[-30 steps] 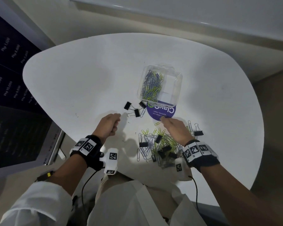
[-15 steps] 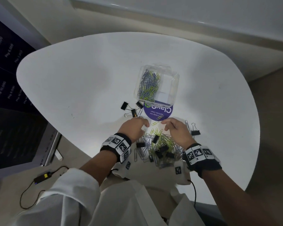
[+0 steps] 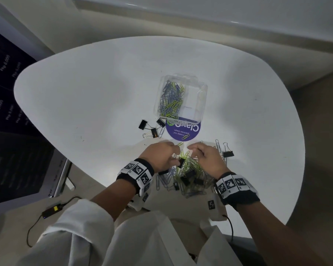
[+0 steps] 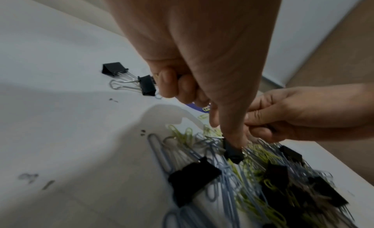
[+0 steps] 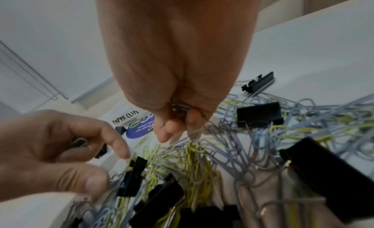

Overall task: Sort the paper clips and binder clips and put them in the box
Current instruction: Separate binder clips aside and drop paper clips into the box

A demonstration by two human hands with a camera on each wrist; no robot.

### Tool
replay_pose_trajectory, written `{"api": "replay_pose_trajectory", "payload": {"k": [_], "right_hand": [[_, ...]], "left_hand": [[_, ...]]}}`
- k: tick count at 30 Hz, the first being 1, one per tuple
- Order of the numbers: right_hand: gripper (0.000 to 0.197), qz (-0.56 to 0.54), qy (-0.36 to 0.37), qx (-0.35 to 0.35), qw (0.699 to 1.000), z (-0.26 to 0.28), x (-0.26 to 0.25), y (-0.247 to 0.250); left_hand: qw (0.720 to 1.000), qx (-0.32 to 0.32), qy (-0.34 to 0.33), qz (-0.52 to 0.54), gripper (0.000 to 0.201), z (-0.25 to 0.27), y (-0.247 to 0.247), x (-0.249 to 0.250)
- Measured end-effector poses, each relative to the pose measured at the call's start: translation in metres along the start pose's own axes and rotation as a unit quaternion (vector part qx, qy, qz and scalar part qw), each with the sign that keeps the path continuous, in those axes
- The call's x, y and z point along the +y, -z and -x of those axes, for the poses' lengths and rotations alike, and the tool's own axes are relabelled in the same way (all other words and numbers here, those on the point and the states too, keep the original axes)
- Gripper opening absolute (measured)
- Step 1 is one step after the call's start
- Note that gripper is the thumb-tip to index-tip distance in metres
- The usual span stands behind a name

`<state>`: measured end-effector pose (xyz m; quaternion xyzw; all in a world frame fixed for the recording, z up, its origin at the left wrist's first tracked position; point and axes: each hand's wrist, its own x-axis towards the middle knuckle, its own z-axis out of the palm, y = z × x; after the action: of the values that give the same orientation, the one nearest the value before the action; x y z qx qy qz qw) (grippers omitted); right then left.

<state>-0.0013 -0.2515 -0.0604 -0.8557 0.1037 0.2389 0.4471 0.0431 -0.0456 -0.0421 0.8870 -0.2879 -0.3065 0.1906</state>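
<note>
A heap of blue and yellow paper clips [image 3: 188, 169] mixed with black binder clips [image 5: 259, 114] lies at the table's near edge. Both hands hover over it. My left hand [image 3: 174, 157] has its fingers curled round a binder clip's wire loop [image 5: 77, 142], while thumb and forefinger pinch another black binder clip [image 4: 232, 153] on the heap. My right hand [image 3: 191, 151] is curled round a few paper clips [image 5: 178, 106] in its palm. The clear box [image 3: 200, 87] stands beyond, with paper clips [image 3: 171, 100] in its left compartment; the right compartment looks bare.
Three binder clips [image 3: 152, 128] lie left of a round purple sticker [image 3: 192, 129] in front of the box. One more binder clip [image 3: 228, 154] sits right of my right hand. A dark screen [image 3: 12, 131] stands off the white table's [image 3: 85, 93] left edge.
My left hand moved right from the bare table onto the heap and took hold of a binder clip. My right hand drew back from the sticker to the heap.
</note>
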Motion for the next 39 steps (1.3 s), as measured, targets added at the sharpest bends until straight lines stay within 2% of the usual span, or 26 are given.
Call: {"api": "replay_pose_trajectory", "payload": {"k": [2,4,11,15,18,19,23,28,31,34,37,39], "right_hand": [[0.032,-0.008,-0.001,-0.018,1.000,0.003,0.003,0.001],[0.038,-0.012,-0.006,-0.023,1.000,0.004,0.004,0.000],[0.034,-0.050,-0.039,-0.023,0.998,0.008,-0.003,0.000],[0.020,-0.050,-0.029,-0.003,0.998,0.011,-0.010,-0.002],[0.007,-0.021,-0.017,0.013,1.000,0.010,-0.014,-0.005],[0.010,-0.016,-0.016,0.012,1.000,0.009,-0.014,-0.007],[0.032,0.024,0.004,0.007,1.000,0.009,-0.011,-0.012],[0.030,0.117,0.048,-0.023,0.992,0.005,-0.005,-0.015],[0.029,0.138,0.060,-0.017,0.988,0.004,-0.006,-0.016],[0.023,0.117,0.053,0.006,0.992,0.003,-0.011,-0.021],[0.032,0.022,0.043,0.026,0.998,0.002,-0.024,-0.028],[0.036,-0.041,0.030,-0.003,0.999,0.002,-0.036,-0.031]], "left_hand": [[0.999,-0.019,-0.004,-0.027,0.040,-0.002,-0.005,0.006],[0.999,-0.027,0.003,-0.028,0.038,-0.004,-0.008,0.010],[0.999,-0.022,0.049,0.002,0.027,-0.005,-0.010,0.004],[0.991,-0.007,0.081,0.107,0.022,0.002,-0.005,-0.010],[0.969,0.034,0.092,0.226,0.019,0.008,-0.002,-0.023],[0.965,0.046,0.093,0.242,0.019,0.011,0.002,-0.025],[0.961,0.098,0.133,0.224,0.029,0.015,0.014,-0.035],[0.964,0.113,0.207,0.121,0.028,0.016,0.014,-0.049],[0.962,0.094,0.208,0.149,0.026,0.016,0.010,-0.051],[0.939,0.090,0.207,0.260,0.022,0.016,0.006,-0.047],[0.888,0.095,0.209,0.398,0.018,0.019,0.015,-0.029],[0.860,0.069,0.208,0.460,0.018,0.020,0.019,-0.018]]}}
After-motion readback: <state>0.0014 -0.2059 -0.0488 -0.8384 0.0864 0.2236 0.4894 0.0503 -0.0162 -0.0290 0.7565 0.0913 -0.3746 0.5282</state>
